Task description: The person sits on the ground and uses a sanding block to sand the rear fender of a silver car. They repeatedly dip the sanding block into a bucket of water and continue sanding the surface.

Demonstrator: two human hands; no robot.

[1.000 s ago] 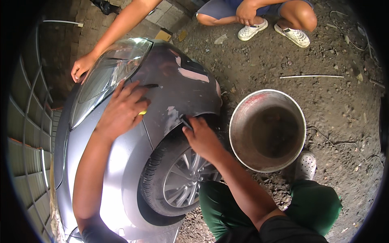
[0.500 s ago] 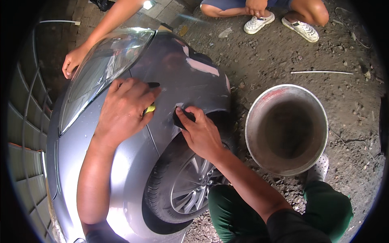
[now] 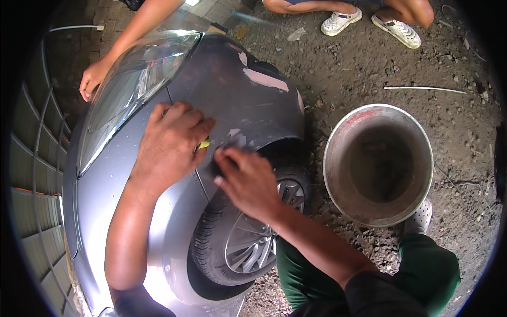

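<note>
My left hand (image 3: 171, 140) is closed over a yellow-green piece (image 3: 204, 143), pressed near the seam of a grey car panel; only an edge of the piece shows, and its kind is hidden. To its right, my right hand (image 3: 248, 182) is bent at the fingers just above the wheel arch, partly smeared by motion. A dark blur lies under its fingertips, too unclear to name. Beside these fingers the grey bumper (image 3: 269, 116) has a pale scuffed patch (image 3: 235, 136). Below sits the wheel (image 3: 253, 245), partly behind my right forearm.
A large round bucket (image 3: 338, 198) with murky liquid stands on the dirt at right. Another person's hand (image 3: 94, 79) rests beyond the clear headlight (image 3: 134, 90). Someone in white clogs (image 3: 340, 21) is at the top. Pink patches (image 3: 265, 79) mark the bumper; metal grating (image 3: 37, 153) stands left.
My right hand has shifted slightly down and left, away from the pale patch, and the black sheet it gripped is now only a dark blur. My left hand moved slightly right.
</note>
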